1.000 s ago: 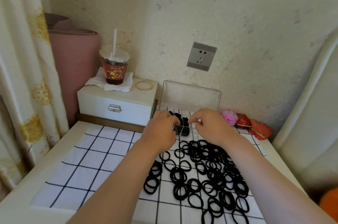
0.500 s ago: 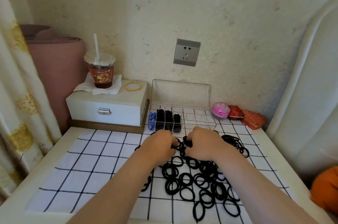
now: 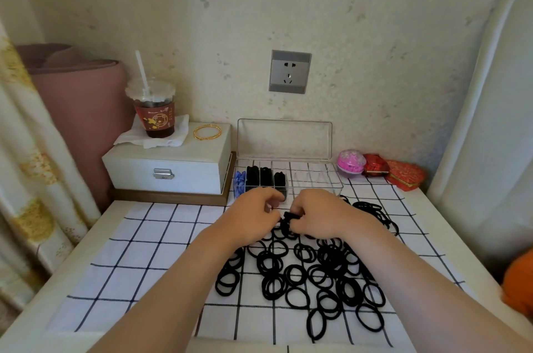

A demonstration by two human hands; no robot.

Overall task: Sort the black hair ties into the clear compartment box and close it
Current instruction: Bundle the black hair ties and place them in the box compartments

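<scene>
Comparing with a second ago, both hands have left the box and now meet at the far edge of the loose stock.

Cloth (image 3: 161,251): checked and spread under the work. No shift noted.

Ties (image 3: 317,269): a loose heap on the cloth, lying mostly on the person's side of the grip and to its right. A smaller cluster lies further right. The heap looks little reduced, so most of the sorting is judged to remain.

Box (image 3: 317,179): just beyond the grip, with its lid (image 3: 284,137) standing open against the wall. Several adjoining compartments beyond and slightly left of the grip hold packed black ties. The leftmost holds blue items (image 3: 238,182). Those beyond and to the right look unfilled. A second ago the hands were over the filled compartments, so one load appears to have been delivered.

Right hand (image 3: 320,218): fingers are curled round a small bunch (image 3: 290,217) of ties. Half a second ago the hand was down on the heap.

Left hand (image 3: 253,217): fingers are curled and meet the bunch from its left. It cannot be told whether they pinch the bunch or only touch it.

Finding: a fresh load has been gathered. The next move is judged to be carrying it over the box's near wall into a compartment. Closing the lid is not yet due.
</scene>
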